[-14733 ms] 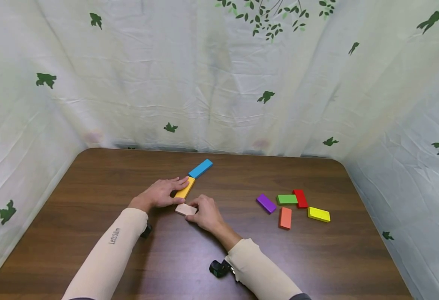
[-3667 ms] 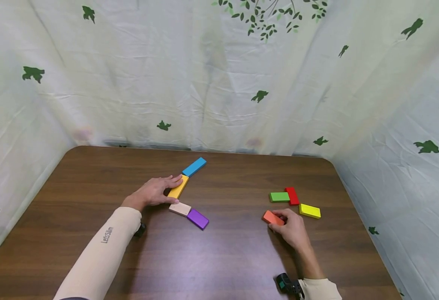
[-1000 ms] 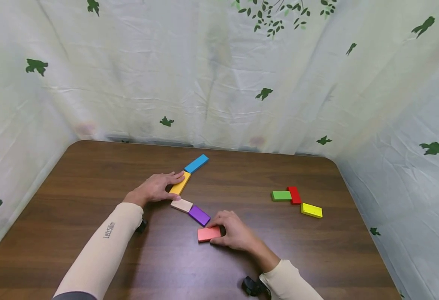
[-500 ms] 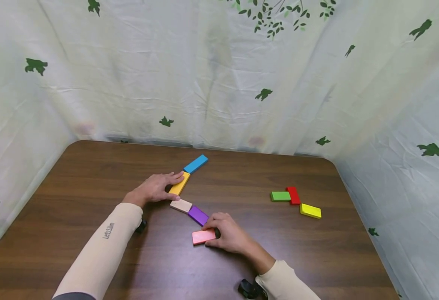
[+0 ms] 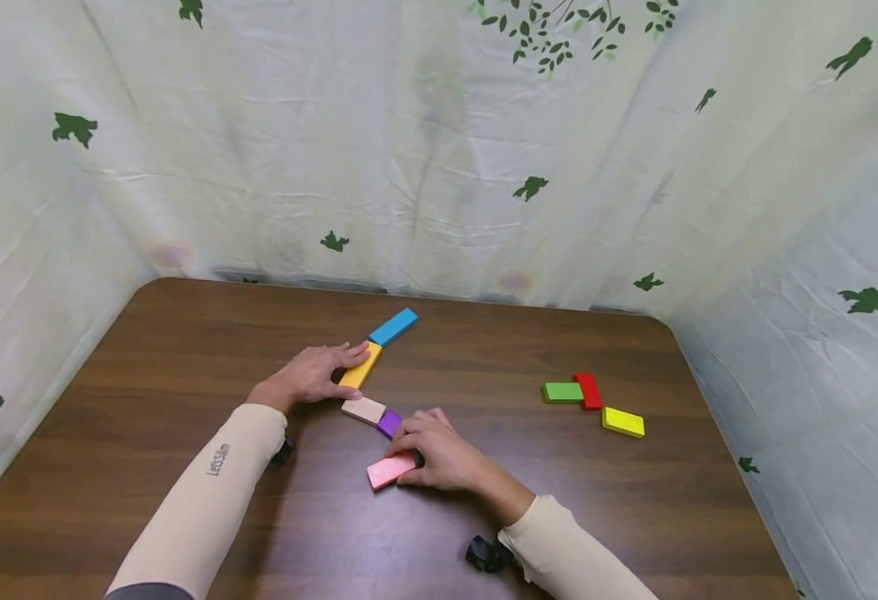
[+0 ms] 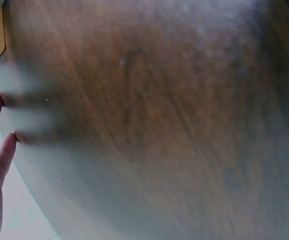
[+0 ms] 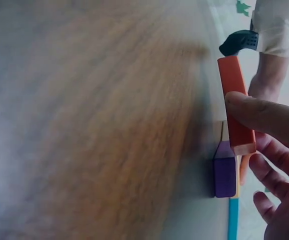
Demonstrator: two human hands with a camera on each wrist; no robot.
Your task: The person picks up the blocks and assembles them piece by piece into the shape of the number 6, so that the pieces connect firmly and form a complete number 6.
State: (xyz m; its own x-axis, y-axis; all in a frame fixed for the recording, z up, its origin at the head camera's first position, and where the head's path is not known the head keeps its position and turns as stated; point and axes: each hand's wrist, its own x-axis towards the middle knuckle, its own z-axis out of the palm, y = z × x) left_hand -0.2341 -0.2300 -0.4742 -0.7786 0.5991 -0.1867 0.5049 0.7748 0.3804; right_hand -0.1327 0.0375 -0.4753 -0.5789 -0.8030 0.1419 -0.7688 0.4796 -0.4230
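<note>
Three sides of white cloth close in the brown wooden table, hanging in soft creases behind it and to both sides. Dark green bird shapes are scattered over the fabric, and a leafy branch print shows at the top. From where I stand, the tabletop's grain runs mostly crosswise, its far corners are rounded, and a pale sheen lies on the near middle.

On that wood, the person's right hand pinches a coral block between thumb and fingers, just nearside of a purple block that the hand partly covers; whether the coral block touches the table I cannot tell. The left hand rests with fingers spread over an orange-yellow block, thumb down by a pale block. A blue block meets the orange-yellow one's far end, while the pale and purple ones touch end to end

Well apart to the right lie a green block against a red block, and a yellow block just beside
</note>
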